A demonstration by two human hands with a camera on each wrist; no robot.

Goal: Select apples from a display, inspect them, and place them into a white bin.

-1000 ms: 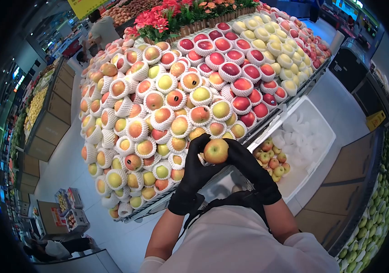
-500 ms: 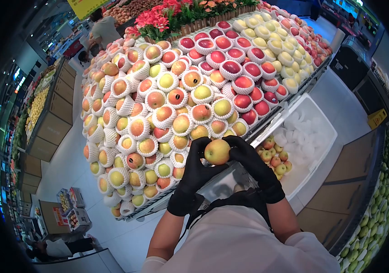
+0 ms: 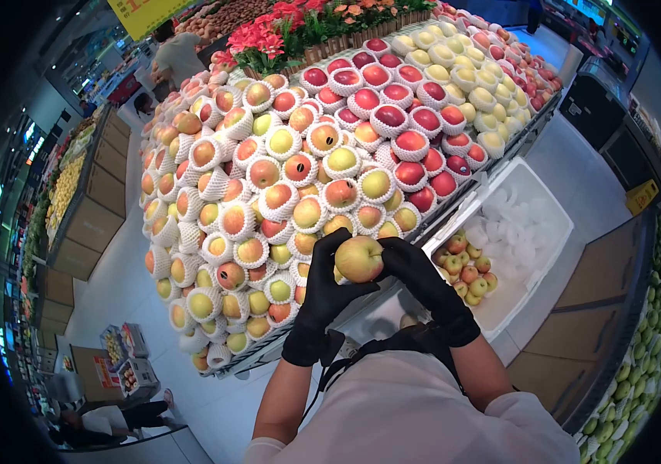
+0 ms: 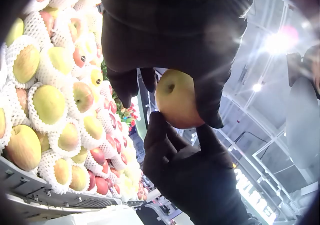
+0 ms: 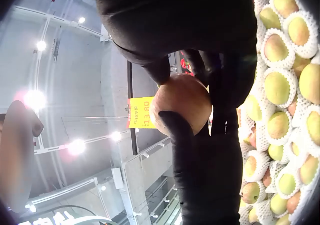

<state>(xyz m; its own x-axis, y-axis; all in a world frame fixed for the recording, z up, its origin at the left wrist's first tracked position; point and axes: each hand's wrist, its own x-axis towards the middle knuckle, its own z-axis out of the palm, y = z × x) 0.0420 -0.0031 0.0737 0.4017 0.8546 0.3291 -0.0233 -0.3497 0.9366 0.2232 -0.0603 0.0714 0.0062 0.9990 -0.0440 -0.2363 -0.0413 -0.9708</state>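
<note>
A yellow apple with a pink blush [image 3: 359,259] sits between two black-gloved hands, in front of the person's waist. My left hand [image 3: 327,292] curls round its left side, thumb below and fingers above. From the other side my right hand [image 3: 423,280] holds it with thumb and fingertips. Toward the right hand, the apple's stem end shows in the head view. In the left wrist view a dimple shows on the apple [image 4: 175,97], with the right fingertips at its lower edge. The left thumb [image 5: 175,125] lies across the apple in the right wrist view.
Beyond the hands slopes a display of apples in white foam nets [image 3: 276,193], with red ones [image 3: 388,116] to its right. A white bin [image 3: 535,255] at right holds loose apples [image 3: 466,271] and foam nets [image 3: 504,220]. Green fruit [image 3: 632,379] lines the far right.
Between the hands the apple has turned, so its stem end now points right. It has also shifted slightly left, and the right fingers have moved with it.
</note>
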